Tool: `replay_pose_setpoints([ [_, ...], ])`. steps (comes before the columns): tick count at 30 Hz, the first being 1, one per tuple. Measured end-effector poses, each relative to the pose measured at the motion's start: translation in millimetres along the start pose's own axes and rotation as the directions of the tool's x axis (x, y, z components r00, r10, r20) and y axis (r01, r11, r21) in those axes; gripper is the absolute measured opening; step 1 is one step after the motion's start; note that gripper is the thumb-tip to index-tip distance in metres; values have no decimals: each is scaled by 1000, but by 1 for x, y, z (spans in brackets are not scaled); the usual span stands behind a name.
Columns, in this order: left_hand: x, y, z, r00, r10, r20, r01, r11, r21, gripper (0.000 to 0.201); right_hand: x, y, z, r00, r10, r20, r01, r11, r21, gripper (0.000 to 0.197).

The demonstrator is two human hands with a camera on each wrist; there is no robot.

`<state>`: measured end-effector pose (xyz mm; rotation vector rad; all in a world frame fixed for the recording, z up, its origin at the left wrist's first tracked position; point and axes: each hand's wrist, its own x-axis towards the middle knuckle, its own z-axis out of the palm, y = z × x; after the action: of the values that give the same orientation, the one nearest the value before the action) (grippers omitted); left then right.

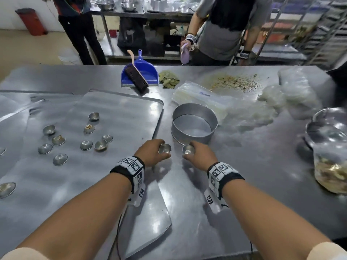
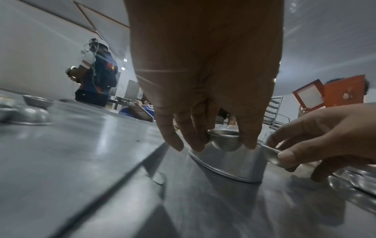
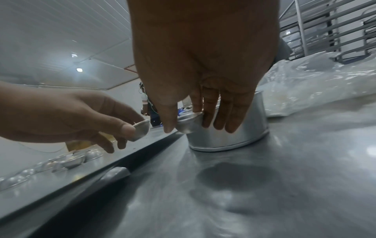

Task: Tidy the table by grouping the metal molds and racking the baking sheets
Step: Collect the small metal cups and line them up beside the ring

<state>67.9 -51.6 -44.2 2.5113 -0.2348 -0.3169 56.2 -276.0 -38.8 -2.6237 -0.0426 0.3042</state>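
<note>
Each hand pinches one small metal mold by the rim: the left hand (image 1: pixel 152 152) holds the left mold (image 1: pixel 165 148), the right hand (image 1: pixel 201 155) the right mold (image 1: pixel 188 149), both just at 6 o'clock of the round cake tin (image 1: pixel 194 123). These cups look light, rigid and slick, so thumb and fingertips belong on opposite rim edges. More loose molds (image 1: pixel 86 145) lie on the baking sheet (image 1: pixel 131 109) at 9 o'clock.

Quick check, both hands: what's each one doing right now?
Left hand: fingers pinch a small metal mold, held above the table.
Right hand: fingers pinch another small mold, beside the round cake pan.
</note>
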Motion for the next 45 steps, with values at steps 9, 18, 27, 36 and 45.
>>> replay_pose_setpoints([
  [9,33,47,67,996,-33,79,29,998,52,47,3,90,-10,995,100,12,-100,995,19,59],
  [18,53,58,105,988,-134,74,127,988,86,45,25,121,5,996,40,76,-43,998,41,57],
  [27,56,62,110,980,-193,-45,191,981,-36,43,34,125,13,999,32,-16,-30,994,107,58],
  [36,57,61,112,980,-187,-70,182,981,-68,35,38,123,22,995,-21,-96,36,987,157,22],
  [45,57,61,110,979,-185,-91,170,974,-150,42,41,125,28,991,-60,-121,79,984,160,32],
])
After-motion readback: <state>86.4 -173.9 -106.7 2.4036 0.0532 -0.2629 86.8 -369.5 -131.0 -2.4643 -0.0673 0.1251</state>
